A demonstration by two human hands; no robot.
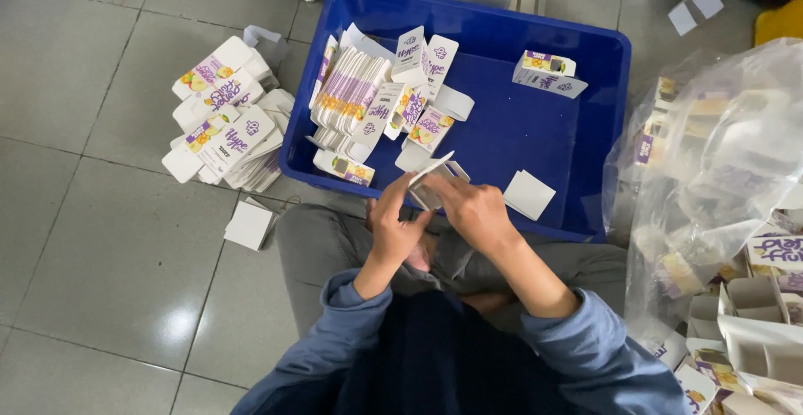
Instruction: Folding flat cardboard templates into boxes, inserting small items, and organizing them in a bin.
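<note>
Seated over a blue bin on the tiled floor, a person is folding a small white carton above its near rim. The left hand is pinching the carton's lower edge while the right hand is gripping its side, fingers curled, both wrists bent inward. A hard squeeze could be creasing the thin card.

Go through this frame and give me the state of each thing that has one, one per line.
small carton: partly folded, held in both hands
left hand: gripping the carton
right hand: gripping the carton
blue crate: open, partly filled with cartons
stack of flat cartons: unfolded, inside crate
floor pile of cartons: flat, loosely heaped
clear plastic bag: crumpled, cartons inside
</note>
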